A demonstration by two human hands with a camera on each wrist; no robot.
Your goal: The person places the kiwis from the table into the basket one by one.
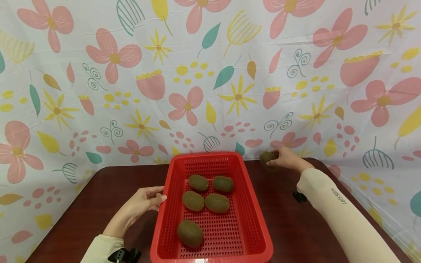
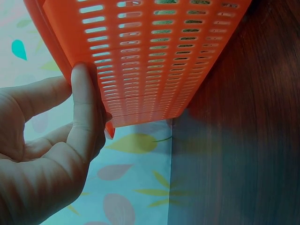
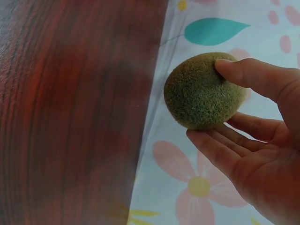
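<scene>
A brown, fuzzy kiwi (image 3: pixel 201 91) is pinched between the thumb and fingers of my right hand (image 1: pixel 285 159). In the head view this hand is beyond the right side of the basket, near the table's far edge. The red plastic basket (image 1: pixel 253 210) has slotted walls and stands in the middle, with several kiwis (image 1: pixel 217 203) lying in it. At the basket's left side, my left hand (image 1: pixel 146 201) touches the rim from outside with its thumb and fingertips. The left wrist view shows the thumb (image 2: pixel 83 103) lying along the outer wall.
The dark red-brown wooden table (image 1: pixel 108 190) extends to both sides of the basket. Behind it hangs a white cloth (image 1: pixel 204 131) printed with flowers and leaves, close to the table's far edge and the basket's far end.
</scene>
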